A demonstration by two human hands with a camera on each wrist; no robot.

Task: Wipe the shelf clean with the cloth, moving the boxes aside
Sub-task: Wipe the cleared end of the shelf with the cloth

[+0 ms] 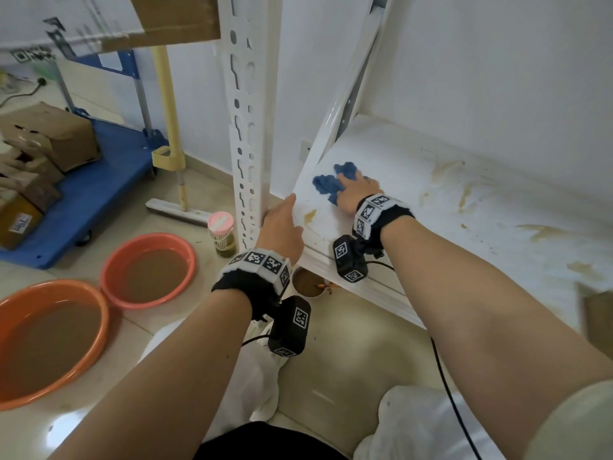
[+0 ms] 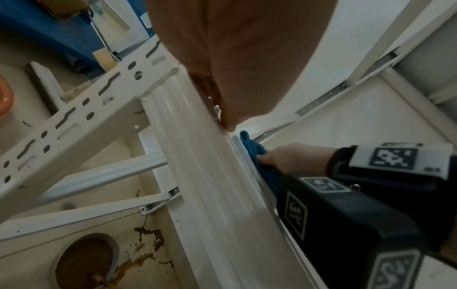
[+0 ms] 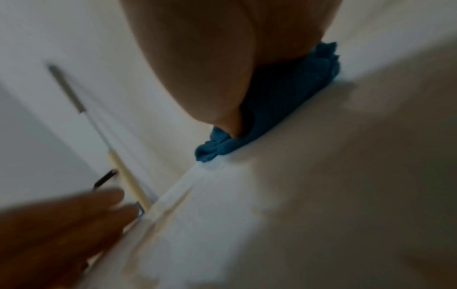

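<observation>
On the white shelf [image 1: 431, 207], streaked with brown stains [image 1: 444, 167], my right hand [image 1: 355, 190] presses a crumpled blue cloth [image 1: 328, 184] flat near the left end. The cloth [image 3: 284, 101] bulges out from under the palm and thumb in the right wrist view. My left hand [image 1: 283, 224] rests with straight fingers on the shelf's front left corner, beside the slotted upright [image 1: 245, 127], holding nothing. A brown box corner [image 1: 597, 310] shows at the shelf's right edge. From the left wrist view, the cloth [image 2: 252, 146] peeks over the front rail.
Two orange basins of brown water [image 1: 149, 270] [image 1: 49, 340] stand on the floor at left. A pink-lidded jar [image 1: 221, 234] and a yellow-handled squeegee [image 1: 169, 111] are by the upright. Cardboard boxes [image 1: 49, 137] sit on a blue cart [image 1: 99, 194]. A cup of brown liquid [image 2: 84, 262] stands under the shelf.
</observation>
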